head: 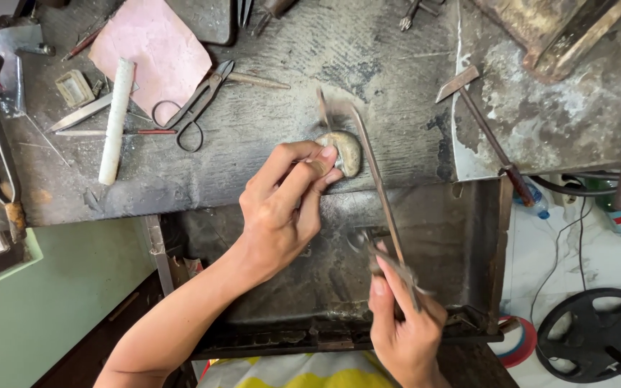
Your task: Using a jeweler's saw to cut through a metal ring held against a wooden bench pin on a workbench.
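Pinching something small and hard to make out, the fingertips of the left hand press together right against the worn bench pin, a pale rounded peg that juts from the edge of the dark workbench. The right hand sits lower, its fingers closed around the handle end of a long slim file, which slants up and away past the right side of the peg, blurred near its tip. Below both hands lies a dark metal catch tray under the bench edge. Further out on the bench top lie black-handled shears, a white ridged stick beside a pink sheet of paper, and a small hammer off to the right. A black weight plate rests on the pale floor.
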